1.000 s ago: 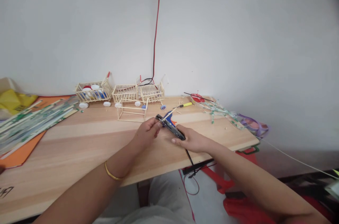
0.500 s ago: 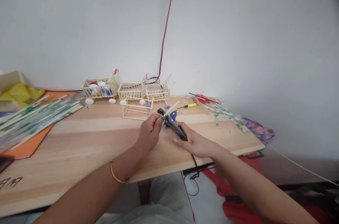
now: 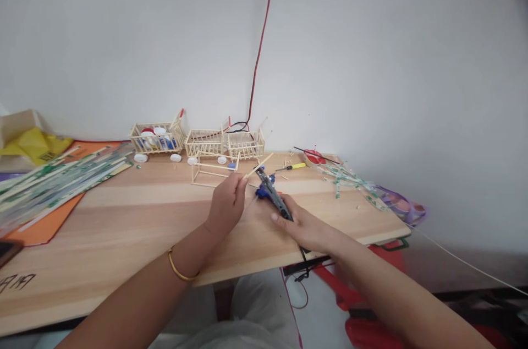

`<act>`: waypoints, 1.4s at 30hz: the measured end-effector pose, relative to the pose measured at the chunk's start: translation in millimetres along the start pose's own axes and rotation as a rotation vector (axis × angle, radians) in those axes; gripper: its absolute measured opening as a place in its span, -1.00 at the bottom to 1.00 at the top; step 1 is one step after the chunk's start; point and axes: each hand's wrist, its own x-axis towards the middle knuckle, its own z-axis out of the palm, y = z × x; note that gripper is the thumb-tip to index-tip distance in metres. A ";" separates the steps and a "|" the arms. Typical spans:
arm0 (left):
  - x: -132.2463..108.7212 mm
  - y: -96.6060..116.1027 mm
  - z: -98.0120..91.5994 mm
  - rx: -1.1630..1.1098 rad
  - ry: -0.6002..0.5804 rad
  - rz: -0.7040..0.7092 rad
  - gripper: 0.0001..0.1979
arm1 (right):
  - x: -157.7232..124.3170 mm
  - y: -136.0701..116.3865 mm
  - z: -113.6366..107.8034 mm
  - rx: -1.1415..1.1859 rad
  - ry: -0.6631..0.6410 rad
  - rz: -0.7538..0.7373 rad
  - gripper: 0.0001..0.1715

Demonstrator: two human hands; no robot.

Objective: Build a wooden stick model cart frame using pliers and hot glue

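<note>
A thin pale wooden stick (image 3: 264, 161) is pinched in the fingers of my left hand (image 3: 226, 200) and slants up to the right. My right hand (image 3: 307, 223) is wrapped round a dark grey pliers-like tool (image 3: 271, 195), whose head points up and left, close beside the stick. Whether the tool's jaws touch the stick I cannot tell. Behind the tool lies a blue glue gun (image 3: 262, 191), partly hidden. An open stick frame (image 3: 214, 174) stands just beyond my left hand.
Small stick carts (image 3: 157, 142) with wheels line the wall. Left lie wrapped sticks (image 3: 74, 178) over an orange sheet (image 3: 45, 228). A yellow-handled screwdriver (image 3: 296, 166), a red dish (image 3: 315, 157) and green-white plastic scraps (image 3: 355, 181) are on the right. A dark cord (image 3: 304, 258) hangs at the front edge.
My left hand has drawn back slightly to the left with the stick, away from the tool's head. The tool has shifted a little to the right, still in my right hand.
</note>
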 end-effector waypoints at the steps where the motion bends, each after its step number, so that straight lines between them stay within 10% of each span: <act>1: 0.5 0.1 -0.1 -0.065 -0.007 -0.041 -0.79 | 1.4 7.6 -3.8 -0.043 0.068 0.027 -0.36; 9: 1.3 -2.5 11.4 -0.719 -0.225 -0.357 -0.78 | 6.1 95.4 -39.4 -0.579 0.395 0.603 -0.01; 16: 0.0 0.5 14.3 -0.867 -0.304 -0.405 -0.79 | 7.2 96.3 -38.7 -0.623 0.536 0.316 -0.09; 19: -1.2 3.7 12.9 -0.759 -0.335 -0.373 -0.78 | 14.8 55.8 -33.9 -0.299 0.524 -0.049 -0.45; 24: -2.8 6.0 8.6 -0.580 -0.392 -0.241 -0.76 | 36.7 -2.0 -6.3 0.253 0.264 -0.253 -0.67; 37: -2.0 11.1 2.8 -0.661 -0.370 -0.156 -0.79 | 57.0 -15.2 18.0 1.252 0.115 0.067 -0.70; 42: -2.7 12.3 5.7 -0.864 -0.260 -0.302 -0.80 | 56.8 -25.1 31.3 1.356 0.286 0.012 -0.71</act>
